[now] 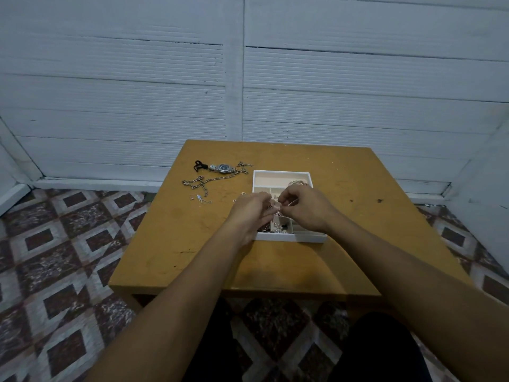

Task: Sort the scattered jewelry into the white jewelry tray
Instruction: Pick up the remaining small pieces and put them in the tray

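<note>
We are pinching a small jewelry piece [277,210] between our left hand [252,213] and right hand [305,209] above the white jewelry tray [292,238], while a watch [223,168] and chain [203,183] are lying on the table [192,244] nearby.

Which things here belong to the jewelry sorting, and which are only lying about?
Job: tray, watch, chains, silver bits, small piece pinched between left hand and right hand.
Only around: table, floor, wall.
</note>
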Demonstrator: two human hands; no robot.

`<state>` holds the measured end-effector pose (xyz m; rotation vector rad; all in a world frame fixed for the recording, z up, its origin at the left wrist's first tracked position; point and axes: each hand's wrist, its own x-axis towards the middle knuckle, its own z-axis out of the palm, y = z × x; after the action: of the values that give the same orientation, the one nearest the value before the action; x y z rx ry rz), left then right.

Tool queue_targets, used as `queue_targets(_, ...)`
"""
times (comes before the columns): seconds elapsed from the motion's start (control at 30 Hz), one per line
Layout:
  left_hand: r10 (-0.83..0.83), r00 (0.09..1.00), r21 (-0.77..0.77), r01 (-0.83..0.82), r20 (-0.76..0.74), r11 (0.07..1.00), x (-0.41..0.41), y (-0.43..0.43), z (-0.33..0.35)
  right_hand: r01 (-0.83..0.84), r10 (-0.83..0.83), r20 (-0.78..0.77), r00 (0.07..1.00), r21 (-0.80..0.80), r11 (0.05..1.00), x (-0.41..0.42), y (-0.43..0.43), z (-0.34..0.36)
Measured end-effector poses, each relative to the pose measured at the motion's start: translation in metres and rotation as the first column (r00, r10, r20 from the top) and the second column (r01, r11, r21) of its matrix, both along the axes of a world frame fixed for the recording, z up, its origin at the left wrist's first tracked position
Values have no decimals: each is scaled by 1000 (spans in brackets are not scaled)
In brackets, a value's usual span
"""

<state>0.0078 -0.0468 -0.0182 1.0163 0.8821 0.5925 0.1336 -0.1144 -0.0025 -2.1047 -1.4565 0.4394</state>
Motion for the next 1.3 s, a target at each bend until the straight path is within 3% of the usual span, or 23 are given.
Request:
queue_targets(0.2, -10, 981, 265, 62, -194, 962, 12, 2, -4, 43, -43, 43, 998, -4, 999, 7, -2, -9)
queue_targets(0.67, -67, 985, 232, 104, -159, 967, 24, 6, -1, 67, -73, 136, 988, 48, 997, 5, -4, -18)
queue_targets(0.8, -81, 982, 294, 130, -172, 947, 22, 8, -2, 71, -79, 172, 982, 56, 996, 6, -7, -18)
queue_targets(0.9, -44, 965, 474, 166, -257, 865, 18, 7, -4, 67, -74, 172, 982, 49, 997, 8, -10, -18)
queue_targets(1.03, 44, 925, 694, 251, -377, 675, 7, 6, -8, 51, -55, 165, 985, 28, 998, 10, -13, -16)
queue_targets(1.17, 96, 893, 789, 333, -439, 516, -13, 9, -10, 13, -17, 176, 984, 23, 1000, 8, -11, -13)
queue_targets(1.3, 151, 851, 801, 394, -503, 451, -42, 19, -16, -24, 19, 163, 986, 29, 999, -4, 4, -10)
